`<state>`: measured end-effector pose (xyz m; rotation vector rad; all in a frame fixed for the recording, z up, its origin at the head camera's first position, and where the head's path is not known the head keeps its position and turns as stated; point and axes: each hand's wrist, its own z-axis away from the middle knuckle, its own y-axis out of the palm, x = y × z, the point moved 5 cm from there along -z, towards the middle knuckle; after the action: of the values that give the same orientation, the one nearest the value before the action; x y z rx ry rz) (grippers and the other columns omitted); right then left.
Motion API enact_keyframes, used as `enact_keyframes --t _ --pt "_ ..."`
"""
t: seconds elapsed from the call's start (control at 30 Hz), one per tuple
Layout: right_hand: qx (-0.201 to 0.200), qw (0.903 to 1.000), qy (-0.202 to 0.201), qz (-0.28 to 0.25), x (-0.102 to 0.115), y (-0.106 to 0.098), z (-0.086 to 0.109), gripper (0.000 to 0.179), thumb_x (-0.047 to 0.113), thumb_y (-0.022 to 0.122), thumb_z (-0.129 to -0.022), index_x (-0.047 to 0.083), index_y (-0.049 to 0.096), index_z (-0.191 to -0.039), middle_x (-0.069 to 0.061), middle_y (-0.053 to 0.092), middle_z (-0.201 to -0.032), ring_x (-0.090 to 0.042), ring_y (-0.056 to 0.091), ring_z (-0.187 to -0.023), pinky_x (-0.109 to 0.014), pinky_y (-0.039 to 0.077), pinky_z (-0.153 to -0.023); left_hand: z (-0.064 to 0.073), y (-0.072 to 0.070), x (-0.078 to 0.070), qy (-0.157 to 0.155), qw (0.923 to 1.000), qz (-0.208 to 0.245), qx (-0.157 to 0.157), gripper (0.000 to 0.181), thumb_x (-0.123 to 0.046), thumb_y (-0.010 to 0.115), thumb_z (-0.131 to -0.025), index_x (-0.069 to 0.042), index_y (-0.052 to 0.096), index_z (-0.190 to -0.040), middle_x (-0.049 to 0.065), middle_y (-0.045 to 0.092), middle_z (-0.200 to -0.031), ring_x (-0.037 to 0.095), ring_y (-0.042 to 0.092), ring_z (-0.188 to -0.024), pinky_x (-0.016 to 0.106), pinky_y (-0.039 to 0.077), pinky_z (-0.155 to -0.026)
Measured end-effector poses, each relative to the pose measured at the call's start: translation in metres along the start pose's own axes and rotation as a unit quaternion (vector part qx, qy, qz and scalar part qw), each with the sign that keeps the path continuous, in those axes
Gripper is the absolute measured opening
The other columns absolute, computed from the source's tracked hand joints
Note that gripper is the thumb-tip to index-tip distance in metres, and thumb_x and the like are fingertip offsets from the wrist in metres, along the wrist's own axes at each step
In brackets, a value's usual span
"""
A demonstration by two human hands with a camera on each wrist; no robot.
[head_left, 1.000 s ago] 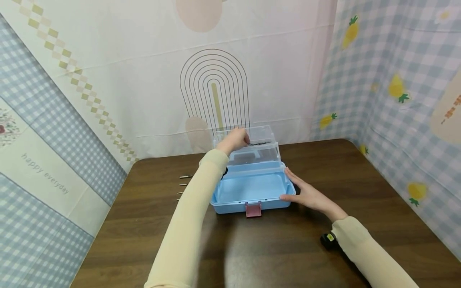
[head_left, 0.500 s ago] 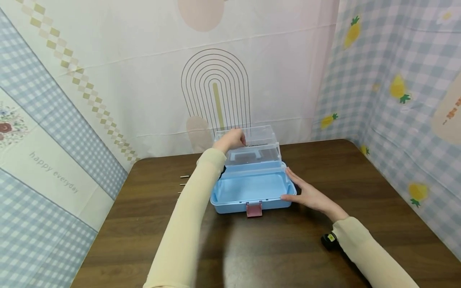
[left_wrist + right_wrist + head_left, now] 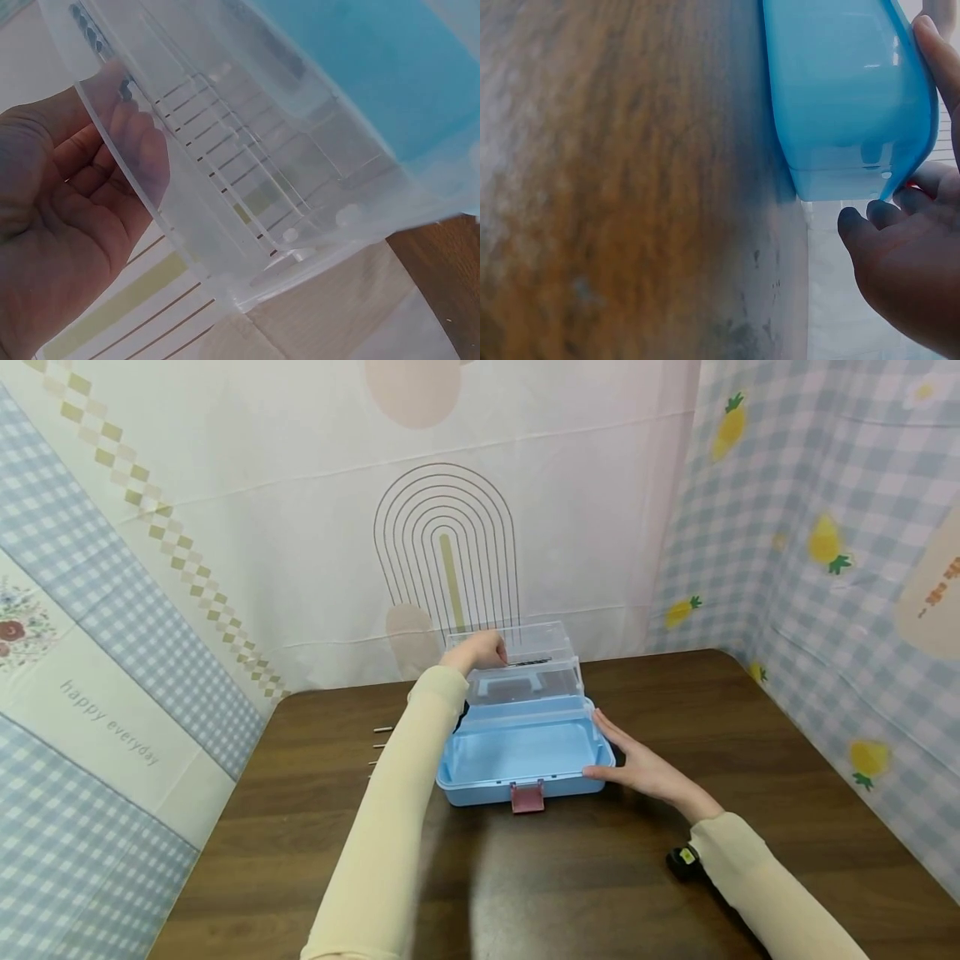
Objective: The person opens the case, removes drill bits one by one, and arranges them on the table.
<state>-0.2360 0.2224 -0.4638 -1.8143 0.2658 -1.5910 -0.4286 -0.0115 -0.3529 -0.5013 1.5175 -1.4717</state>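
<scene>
A blue toolbox [image 3: 525, 752] with a red latch [image 3: 528, 797] sits on the table, its clear lid [image 3: 536, 643] tipped back. My left hand [image 3: 480, 650] reaches over to the lid and pinches a drill bit [image 3: 531, 662] by one end. In the left wrist view the bit's dark spiral shows through the translucent lid, and the fingertips are inside the lid's edge. My right hand [image 3: 637, 767] holds the box's right end, thumb at the front corner and fingers farther back. The right wrist view shows thumb and fingers [image 3: 885, 214] around that end.
Several silver shanks [image 3: 383, 729] lie on the table left of the box, partly hidden by the left sleeve [image 3: 390, 810]. A patterned cloth wall [image 3: 315, 527] stands behind the wooden table [image 3: 570, 877]. A black wrist device [image 3: 682, 862] is by the right sleeve.
My left hand has shifted slightly left along the lid with the drill bit in its fingers. My right hand and the toolbox have stayed in place.
</scene>
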Motion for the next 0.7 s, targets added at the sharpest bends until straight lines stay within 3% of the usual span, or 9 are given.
enact_keyframes --t 0.07,0.27,0.7 --pt "0.0 1.0 0.0 0.001 0.0 0.0 -0.001 0.102 0.046 0.073 -0.091 0.021 0.006 -0.163 -0.008 -0.002 -0.169 -0.043 0.003 -0.152 -0.072 0.012 -0.113 0.006 -0.001 -0.003 -0.011 0.9999 0.002 0.002 0.012 -0.009 0.065 -0.098 -0.003 0.075 -0.096 0.012 0.071 -0.102 0.025 0.064 -0.09 0.038 0.054 -0.086" --pt "0.0 1.0 0.003 0.003 0.0 0.0 -0.002 0.101 0.046 0.073 -0.091 0.022 0.007 -0.163 -0.007 -0.002 -0.169 -0.043 0.004 -0.152 -0.073 0.012 -0.112 0.015 -0.004 -0.007 -0.001 0.9998 -0.01 -0.019 0.012 -0.01 0.065 -0.099 -0.003 0.074 -0.098 0.011 0.071 -0.104 0.021 0.062 -0.087 0.037 0.053 -0.085" --pt "0.0 1.0 0.004 0.007 -0.001 0.001 -0.001 0.101 0.046 0.073 -0.091 0.023 0.007 -0.164 -0.01 0.0 -0.169 -0.043 0.004 -0.152 -0.074 0.012 -0.112 0.015 -0.001 -0.001 0.033 0.9985 0.016 -0.04 0.01 -0.009 0.068 -0.097 -0.004 0.074 -0.102 0.011 0.07 -0.104 0.025 0.064 -0.097 0.037 0.053 -0.087"
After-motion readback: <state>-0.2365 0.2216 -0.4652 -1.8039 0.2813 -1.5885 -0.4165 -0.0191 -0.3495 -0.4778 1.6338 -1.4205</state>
